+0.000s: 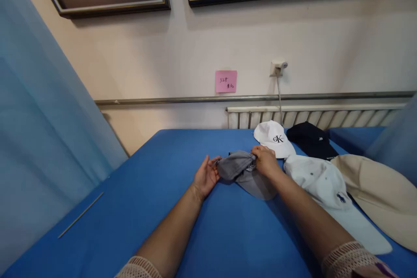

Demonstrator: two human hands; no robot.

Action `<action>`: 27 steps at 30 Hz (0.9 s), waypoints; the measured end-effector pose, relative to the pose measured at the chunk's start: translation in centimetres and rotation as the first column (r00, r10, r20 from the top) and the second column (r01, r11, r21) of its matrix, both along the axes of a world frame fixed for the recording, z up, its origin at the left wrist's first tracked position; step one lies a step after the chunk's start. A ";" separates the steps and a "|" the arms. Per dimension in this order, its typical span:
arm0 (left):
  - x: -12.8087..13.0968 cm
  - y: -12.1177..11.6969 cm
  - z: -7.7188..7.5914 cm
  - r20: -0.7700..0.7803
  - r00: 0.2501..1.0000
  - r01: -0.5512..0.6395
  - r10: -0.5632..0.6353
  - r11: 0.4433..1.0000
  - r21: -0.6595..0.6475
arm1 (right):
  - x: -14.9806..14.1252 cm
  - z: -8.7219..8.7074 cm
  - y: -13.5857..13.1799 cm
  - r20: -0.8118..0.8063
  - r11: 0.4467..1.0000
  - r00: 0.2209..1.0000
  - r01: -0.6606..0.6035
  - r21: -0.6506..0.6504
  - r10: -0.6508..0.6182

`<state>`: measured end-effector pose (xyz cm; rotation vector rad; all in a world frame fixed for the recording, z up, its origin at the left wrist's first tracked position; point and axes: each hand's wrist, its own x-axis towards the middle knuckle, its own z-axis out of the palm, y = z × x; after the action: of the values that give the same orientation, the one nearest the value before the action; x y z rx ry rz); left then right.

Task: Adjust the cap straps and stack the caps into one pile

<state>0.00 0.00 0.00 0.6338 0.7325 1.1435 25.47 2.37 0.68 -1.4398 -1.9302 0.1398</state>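
A grey baseball cap (239, 166) with a lettered front lies partly crumpled on the blue-covered table, its brim (258, 184) pointing toward the lower right. My right hand (265, 160) pinches the crown's right side near the lettering. At the opposite side, the curled fingers of my left hand (207, 177) hold the cap's edge, while the thumb stands apart from them. Just beyond my right hand is a white cap (273, 137) with black letters. Under and beside my right forearm lies a pale cap (321, 180) with a small dark emblem.
A black cap (311, 139) and a wide-brimmed beige hat (381, 191) lie on the right. A thin stick (81, 215) rests on the blue table cover (140, 226) at left. Blue curtain (42, 117) hangs at left; a radiator (312, 115) and plugged-in cable (279, 91) are behind.
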 end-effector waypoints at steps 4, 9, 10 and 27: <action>1.2 -0.9 0.1 -0.069 0.996 -0.044 0.050 0.994 0.096 | -2.0 0.1 -3.2 -0.204 0.980 0.976 0.111 0.166 -0.076; 3.6 -1.7 -0.1 -0.194 0.980 0.083 -0.042 0.974 0.209 | -5.9 -0.9 -7.4 -0.448 0.988 0.882 -0.100 0.121 0.145; 4.0 -1.7 -0.4 -0.250 0.968 0.082 -0.020 0.967 0.242 | -6.3 -1.4 -7.7 -0.489 0.991 0.862 -0.102 0.083 0.129; 4.1 -2.8 0.0 -0.784 0.544 0.308 0.299 0.798 0.518 | -5.1 -2.8 -7.1 -0.492 0.959 0.824 -0.251 0.129 0.282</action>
<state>4.15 -2.76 -0.02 1.8583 1.1821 1.0151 20.36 -4.77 -2.13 -0.9563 -1.6591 0.5353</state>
